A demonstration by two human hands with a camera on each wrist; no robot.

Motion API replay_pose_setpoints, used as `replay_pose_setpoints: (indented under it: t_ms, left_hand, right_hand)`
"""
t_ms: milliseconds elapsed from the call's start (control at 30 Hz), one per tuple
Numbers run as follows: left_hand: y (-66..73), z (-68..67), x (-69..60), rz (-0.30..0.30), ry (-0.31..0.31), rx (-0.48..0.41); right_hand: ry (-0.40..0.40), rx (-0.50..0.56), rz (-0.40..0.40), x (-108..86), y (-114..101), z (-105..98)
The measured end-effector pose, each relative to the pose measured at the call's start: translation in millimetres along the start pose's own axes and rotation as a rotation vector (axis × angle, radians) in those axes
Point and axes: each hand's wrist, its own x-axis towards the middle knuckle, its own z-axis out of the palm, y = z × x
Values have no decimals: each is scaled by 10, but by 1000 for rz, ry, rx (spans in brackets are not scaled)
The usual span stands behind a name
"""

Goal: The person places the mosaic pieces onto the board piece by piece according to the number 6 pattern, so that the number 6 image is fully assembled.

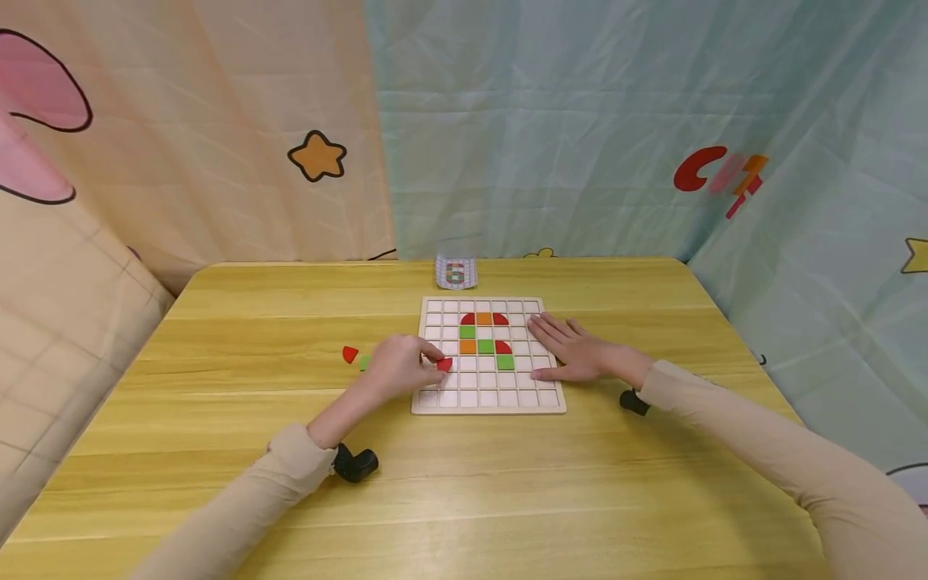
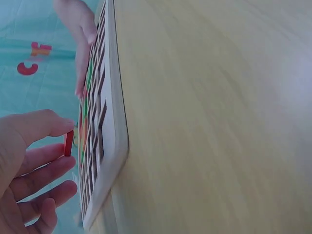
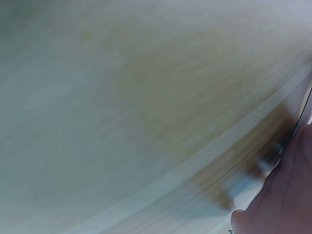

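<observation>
My left hand (image 1: 402,366) pinches a red quarter-circle tile (image 1: 445,365) between thumb and fingertips, over the left part of a white grid board (image 1: 489,400). In the left wrist view the red tile (image 2: 68,143) shows edge-on, held just off the board (image 2: 114,131). Spread out flat, my right hand (image 1: 580,354) rests on the board's right edge. Several tiles sit in the grid: red quarter-circles (image 1: 500,319), orange squares (image 1: 483,319) and green squares (image 1: 505,362). The right wrist view shows only part of the right hand (image 3: 278,200) at its corner.
Left of the board lie another red quarter-circle tile (image 1: 350,354) and a green tile (image 1: 365,362), partly hidden by the left hand. A small pattern card (image 1: 456,274) stands behind the board. The wooden table (image 1: 493,499) reaches back to printed curtains (image 1: 536,129).
</observation>
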Motion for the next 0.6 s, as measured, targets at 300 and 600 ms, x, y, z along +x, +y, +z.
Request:
replay_pose_setpoints:
  t_ms: [300,600]
  left_hand:
    - [230,191,154,73,-32,-11]
    - [434,380,252,118,-42,-38]
  right_hand:
    - [-7,16,-3,-14,-2,2]
    - [2,-5,15,20,42,42]
